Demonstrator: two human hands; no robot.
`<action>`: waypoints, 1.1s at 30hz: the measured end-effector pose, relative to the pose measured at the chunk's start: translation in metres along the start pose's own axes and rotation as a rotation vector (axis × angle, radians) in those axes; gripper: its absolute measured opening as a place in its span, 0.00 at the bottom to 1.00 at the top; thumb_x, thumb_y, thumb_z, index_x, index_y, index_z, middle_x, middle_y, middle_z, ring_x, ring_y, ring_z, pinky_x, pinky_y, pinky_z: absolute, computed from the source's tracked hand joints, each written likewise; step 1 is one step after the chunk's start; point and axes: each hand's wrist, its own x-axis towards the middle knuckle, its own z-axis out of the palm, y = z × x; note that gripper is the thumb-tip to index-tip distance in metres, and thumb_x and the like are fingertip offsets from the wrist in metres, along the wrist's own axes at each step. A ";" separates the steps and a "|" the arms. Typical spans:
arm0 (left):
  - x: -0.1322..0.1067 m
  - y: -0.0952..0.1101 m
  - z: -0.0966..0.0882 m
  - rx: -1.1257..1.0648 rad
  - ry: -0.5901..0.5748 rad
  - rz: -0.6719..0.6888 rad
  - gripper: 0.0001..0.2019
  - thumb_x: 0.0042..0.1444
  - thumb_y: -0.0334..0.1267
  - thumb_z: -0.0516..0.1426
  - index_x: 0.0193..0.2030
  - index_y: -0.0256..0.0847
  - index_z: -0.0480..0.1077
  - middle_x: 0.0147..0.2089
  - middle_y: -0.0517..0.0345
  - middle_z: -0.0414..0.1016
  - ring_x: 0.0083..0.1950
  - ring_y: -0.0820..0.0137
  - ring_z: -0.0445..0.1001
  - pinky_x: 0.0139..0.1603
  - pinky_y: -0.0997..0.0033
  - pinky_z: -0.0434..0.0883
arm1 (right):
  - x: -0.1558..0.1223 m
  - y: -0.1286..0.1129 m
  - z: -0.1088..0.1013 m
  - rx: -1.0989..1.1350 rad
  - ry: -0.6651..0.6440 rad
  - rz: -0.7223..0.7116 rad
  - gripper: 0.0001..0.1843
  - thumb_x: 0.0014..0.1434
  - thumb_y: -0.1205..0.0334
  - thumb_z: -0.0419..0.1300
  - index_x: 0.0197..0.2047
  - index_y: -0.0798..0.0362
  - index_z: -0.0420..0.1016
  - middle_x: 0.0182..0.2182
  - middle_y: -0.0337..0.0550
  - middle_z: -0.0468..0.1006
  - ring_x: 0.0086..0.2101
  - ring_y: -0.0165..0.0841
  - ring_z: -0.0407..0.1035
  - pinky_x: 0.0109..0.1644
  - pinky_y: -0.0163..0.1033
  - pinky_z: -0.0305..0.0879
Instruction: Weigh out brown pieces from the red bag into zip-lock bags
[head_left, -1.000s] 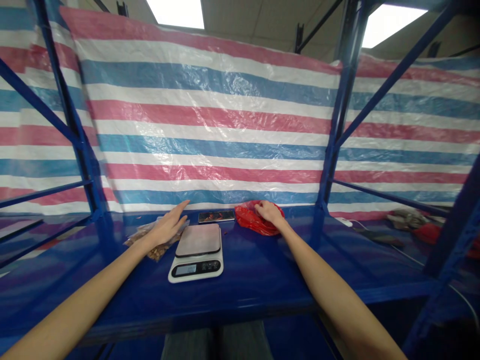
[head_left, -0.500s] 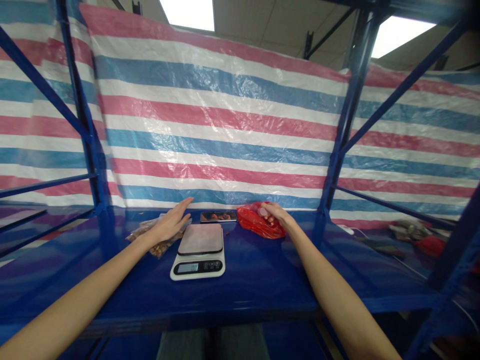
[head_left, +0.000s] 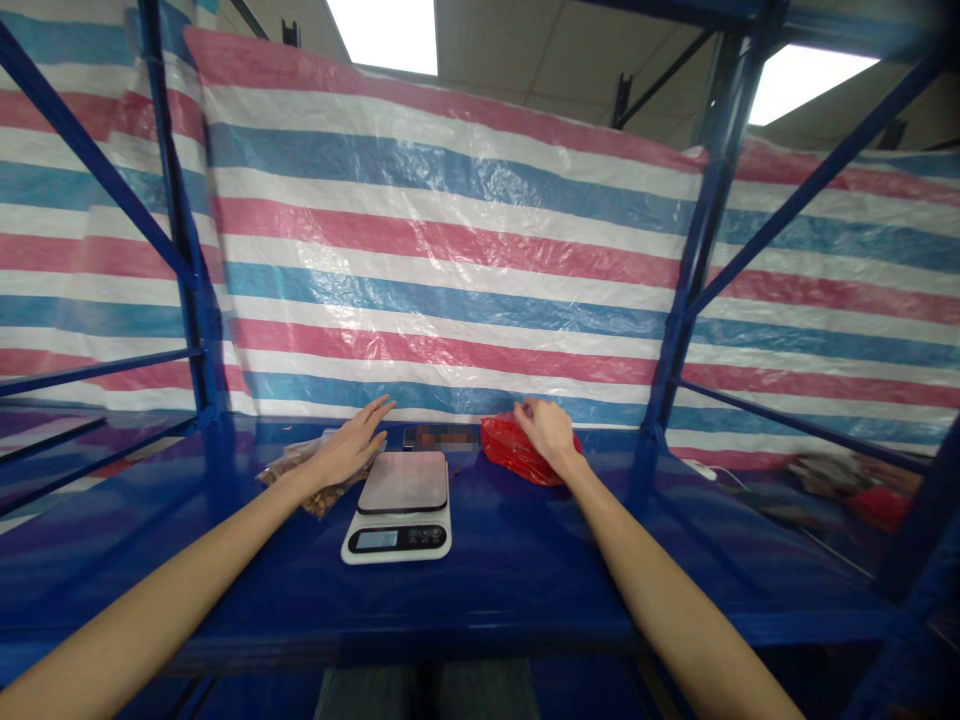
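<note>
Arching over crinkled red plastic (head_left: 510,460), right hand (head_left: 547,432) curls

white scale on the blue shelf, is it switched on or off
On: the scale has a lit display with digits showing, though they are too blurred to read for certain.

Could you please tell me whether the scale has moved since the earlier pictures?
No; judged against the blue shelf, the scale keeps its place, and only the view shifts.

Far sheet (head_left: 450,260): red, white and blue horizontal stripes
Shelf (head_left: 525,560): plain blue
Scale (head_left: 399,512): white body (head_left: 349,550), grey plate (head_left: 405,480), black panel (head_left: 421,537)
Right bag (head_left: 516,455): bright red
Left bag (head_left: 286,461): clear, tan contents (head_left: 324,500)
</note>
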 end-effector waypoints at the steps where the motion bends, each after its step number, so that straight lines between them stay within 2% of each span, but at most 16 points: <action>1: 0.000 0.001 0.000 0.000 0.004 0.005 0.30 0.74 0.52 0.43 0.78 0.45 0.50 0.81 0.45 0.47 0.79 0.52 0.53 0.78 0.43 0.55 | -0.003 -0.008 0.001 0.026 -0.001 -0.068 0.21 0.74 0.52 0.49 0.44 0.54 0.81 0.43 0.58 0.84 0.46 0.46 0.79 0.49 0.43 0.65; 3: 0.000 0.001 0.001 -0.001 0.013 0.020 0.30 0.74 0.52 0.43 0.78 0.46 0.50 0.81 0.46 0.47 0.80 0.52 0.53 0.78 0.44 0.55 | -0.011 -0.024 0.008 0.084 -0.038 -0.206 0.21 0.74 0.51 0.50 0.44 0.52 0.81 0.43 0.52 0.85 0.44 0.42 0.79 0.47 0.40 0.65; 7: 0.001 -0.001 0.000 -0.003 0.024 0.037 0.30 0.74 0.53 0.43 0.79 0.48 0.48 0.81 0.47 0.45 0.80 0.54 0.52 0.79 0.46 0.53 | -0.028 -0.049 0.029 0.169 -0.203 -0.433 0.13 0.68 0.52 0.60 0.40 0.47 0.84 0.37 0.42 0.87 0.38 0.38 0.80 0.42 0.36 0.65; 9: 0.001 -0.005 -0.002 -0.010 0.034 0.029 0.30 0.74 0.53 0.42 0.79 0.48 0.48 0.82 0.48 0.45 0.80 0.55 0.51 0.79 0.47 0.52 | -0.032 -0.052 0.038 0.177 -0.251 -0.464 0.11 0.65 0.55 0.62 0.37 0.47 0.86 0.34 0.42 0.87 0.36 0.38 0.79 0.39 0.36 0.65; 14: 0.000 -0.008 -0.006 -0.012 0.058 0.001 0.30 0.74 0.53 0.41 0.78 0.47 0.48 0.81 0.48 0.44 0.80 0.57 0.51 0.80 0.49 0.52 | -0.029 -0.042 0.048 0.148 -0.242 -0.382 0.12 0.61 0.65 0.62 0.27 0.51 0.83 0.26 0.44 0.83 0.29 0.38 0.77 0.36 0.37 0.63; 16: 0.000 -0.004 -0.008 -0.010 0.057 -0.002 0.30 0.74 0.54 0.42 0.78 0.47 0.49 0.81 0.48 0.44 0.80 0.56 0.52 0.79 0.50 0.53 | -0.027 -0.038 0.048 0.147 -0.225 -0.364 0.09 0.60 0.65 0.63 0.28 0.52 0.82 0.28 0.44 0.83 0.31 0.38 0.77 0.37 0.37 0.64; 18: 0.000 0.002 -0.009 -0.007 0.045 -0.009 0.29 0.74 0.54 0.42 0.78 0.47 0.50 0.81 0.47 0.45 0.80 0.56 0.53 0.78 0.49 0.55 | -0.026 -0.037 0.049 0.161 -0.193 -0.374 0.06 0.61 0.65 0.63 0.34 0.53 0.83 0.35 0.47 0.83 0.36 0.39 0.77 0.41 0.39 0.66; 21: 0.000 0.009 -0.011 -0.008 0.025 -0.020 0.29 0.75 0.54 0.41 0.78 0.47 0.51 0.81 0.47 0.46 0.79 0.55 0.53 0.78 0.48 0.56 | -0.027 -0.040 0.052 0.198 -0.167 -0.463 0.09 0.63 0.67 0.62 0.45 0.53 0.82 0.48 0.51 0.80 0.47 0.40 0.75 0.52 0.42 0.68; 23: 0.000 0.011 -0.011 -0.020 0.029 -0.022 0.29 0.74 0.54 0.42 0.78 0.47 0.51 0.81 0.47 0.46 0.80 0.55 0.52 0.78 0.48 0.55 | -0.028 -0.043 0.056 0.216 -0.193 -0.550 0.11 0.63 0.67 0.65 0.49 0.51 0.82 0.53 0.50 0.78 0.53 0.41 0.72 0.58 0.44 0.66; 25: 0.000 0.009 -0.011 -0.037 0.038 -0.024 0.29 0.74 0.54 0.42 0.77 0.47 0.51 0.81 0.47 0.46 0.80 0.55 0.52 0.79 0.48 0.54 | -0.030 -0.045 0.061 0.219 -0.238 -0.626 0.10 0.61 0.65 0.69 0.47 0.48 0.84 0.55 0.48 0.77 0.56 0.42 0.70 0.60 0.46 0.65; 28: 0.001 0.004 -0.010 -0.054 0.048 -0.029 0.30 0.74 0.54 0.42 0.77 0.46 0.51 0.81 0.46 0.46 0.80 0.55 0.52 0.79 0.48 0.53 | -0.033 -0.048 0.068 0.212 -0.273 -0.677 0.06 0.58 0.65 0.73 0.39 0.48 0.85 0.52 0.46 0.79 0.55 0.44 0.71 0.58 0.47 0.66; 31: 0.001 -0.003 -0.008 -0.064 0.052 -0.039 0.30 0.74 0.54 0.42 0.77 0.45 0.51 0.81 0.45 0.46 0.80 0.56 0.52 0.79 0.48 0.53 | -0.032 -0.049 0.066 0.208 -0.225 -0.671 0.05 0.58 0.69 0.72 0.36 0.49 0.84 0.49 0.45 0.80 0.53 0.42 0.71 0.57 0.47 0.66; 33: 0.002 -0.006 -0.008 -0.073 0.053 -0.049 0.31 0.74 0.54 0.42 0.77 0.43 0.52 0.81 0.45 0.46 0.80 0.56 0.52 0.79 0.48 0.52 | -0.027 -0.047 0.059 0.206 -0.146 -0.633 0.04 0.61 0.69 0.68 0.37 0.50 0.83 0.48 0.45 0.81 0.51 0.41 0.71 0.58 0.46 0.65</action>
